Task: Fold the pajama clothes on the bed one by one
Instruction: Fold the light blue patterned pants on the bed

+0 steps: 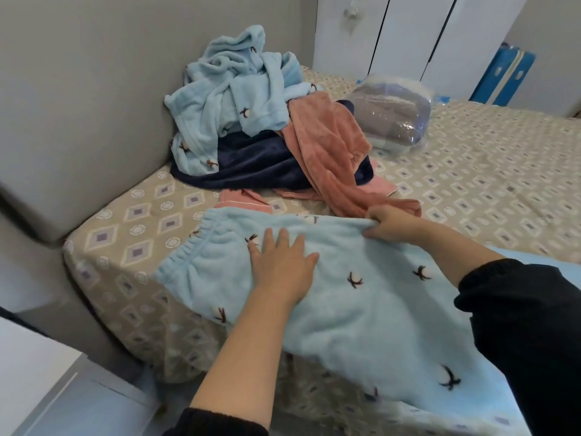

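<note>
Two bare hands work on a pair of light blue pajama pants (361, 309) in the head view. The pants lie spread over the near corner of the bed (487, 171), with the gathered waistband (188, 250) toward the left and the lower part hanging over the near edge. The left hand (281, 267) lies palm down on the fabric just right of the waistband, fingers straight and slightly spread. The right hand (393, 223) is at the far edge of the pants and pinches a fold of the cloth with curled fingers. Beyond the pants, against the grey padded headboard (78, 89), sits an unfolded pile. A light blue garment (226, 99) lies on top, a navy garment (251, 165) under it, and a pink garment (327, 146) trails down to just beside the right hand. A clear plastic bag of folded fabric (390, 118) rests farther back on the patterned sheet. White wardrobe doors (408, 33) stand behind the bed.
</note>
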The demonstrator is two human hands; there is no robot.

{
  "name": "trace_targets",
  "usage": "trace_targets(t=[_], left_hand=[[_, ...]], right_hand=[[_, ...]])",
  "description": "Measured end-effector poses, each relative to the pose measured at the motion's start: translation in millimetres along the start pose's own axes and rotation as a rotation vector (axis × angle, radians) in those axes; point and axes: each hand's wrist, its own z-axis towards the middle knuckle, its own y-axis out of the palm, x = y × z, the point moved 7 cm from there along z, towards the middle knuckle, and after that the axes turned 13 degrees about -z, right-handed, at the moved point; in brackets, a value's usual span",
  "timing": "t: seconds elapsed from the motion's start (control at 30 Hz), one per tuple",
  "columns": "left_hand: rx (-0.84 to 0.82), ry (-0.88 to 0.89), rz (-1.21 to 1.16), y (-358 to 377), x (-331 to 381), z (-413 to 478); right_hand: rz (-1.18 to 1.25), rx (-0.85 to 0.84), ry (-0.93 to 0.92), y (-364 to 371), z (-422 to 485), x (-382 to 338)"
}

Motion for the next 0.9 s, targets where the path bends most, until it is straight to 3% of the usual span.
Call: trace_targets(t=[0.1, 0.23, 0.33, 0.4, 0.53, 0.6, 0.67, 0.77, 0.9], left_hand=[[0.112, -0.057, -0.042, -2.9, 7.2, 3.3], [0.124, -0.072, -0.012, 4.8, 9.7, 8.8], [0.078, -0.085, 0.015, 12.7, -1.6, 13.0], [0.078, -0.084, 0.025, 14.5, -5.0, 14.1], [0.086, -0.082, 0.042, 15.4, -3.7, 14.2], [0.093, -0.09, 0.05, 15.4, -2.7, 14.2], [0.097, -0.1, 0.056, 15.8, -1.4, 14.8], [0.098, -0.105, 0.07, 17.7, 0.3, 15.4], [0.1, -0.088, 0.074, 18.7, 0.5, 16.2]], right_hand=[[0.201, 0.328, 0.0, -18.4, 8.4, -1.6], [0.064, 0.234, -0.017, 33.9, 15.5, -0.8], [0.106, 0.368, 0.046, 27.6, 9.7, 4.4], [0.097, 0.362, 0.1, 19.7, 8.0, 16.1], [-0.143, 0.072, 0.16, 19.4, 4.0, 51.2], [-0.204, 0.008, 0.211, 15.9, 5.6, 71.8], [-0.26, 0.131, 0.223, 6.9, 8.9, 84.1], [-0.394, 0.443, 0.261, -1.3, 2.9, 90.8], [-0.401, 0.32, 0.329, 23.3, 12.3, 93.1]])
